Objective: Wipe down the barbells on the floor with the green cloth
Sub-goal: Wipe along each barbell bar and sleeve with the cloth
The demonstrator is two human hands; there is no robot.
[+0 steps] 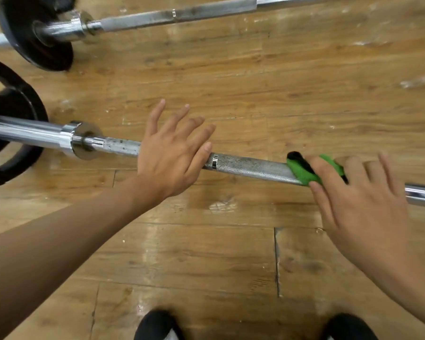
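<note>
Two steel barbells lie on the wooden floor. The near barbell [250,166] runs left to right across the middle, its knurled shaft spotted with rust. A green cloth with black trim [302,171] is draped over that shaft. My right hand [358,195] presses the cloth onto the bar with fingers spread and fairly straight. My left hand [174,153] is open, fingers splayed, over the bar further left; whether it touches the bar is unclear. The far barbell [182,15] lies along the top of the view.
Black weight plates sit at the left: one on the far bar [17,40] and one on the near bar [8,153]. A chrome collar [84,141] ends the near bar's sleeve. My two black shoes [157,325] stand at the bottom edge.
</note>
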